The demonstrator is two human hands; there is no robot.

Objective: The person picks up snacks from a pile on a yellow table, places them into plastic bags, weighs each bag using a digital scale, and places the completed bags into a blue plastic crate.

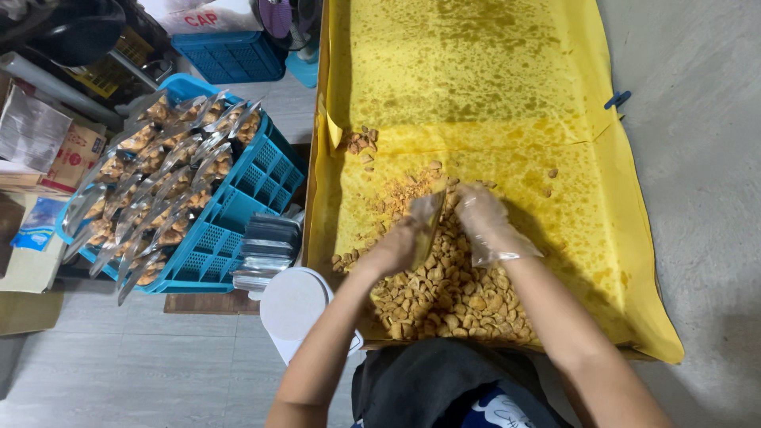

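A heap of small golden-brown snack pieces (448, 293) lies on oil-stained yellow paper (476, 87) in front of me. My left hand (394, 247) holds a clear plastic pouch (426, 215) upright over the heap. My right hand (485, 224), in a thin clear plastic glove, is at the pouch's mouth, just above the pieces. Crumbs and a few loose pieces (361, 143) lie scattered farther up the paper.
To the left a blue plastic crate (238, 214) holds several filled clear pouches (151, 182). A stack of empty silver pouches (265, 250) and a white round lid (295, 305) lie beside the paper. Cardboard boxes (47, 143) and another blue crate (230, 55) stand behind.
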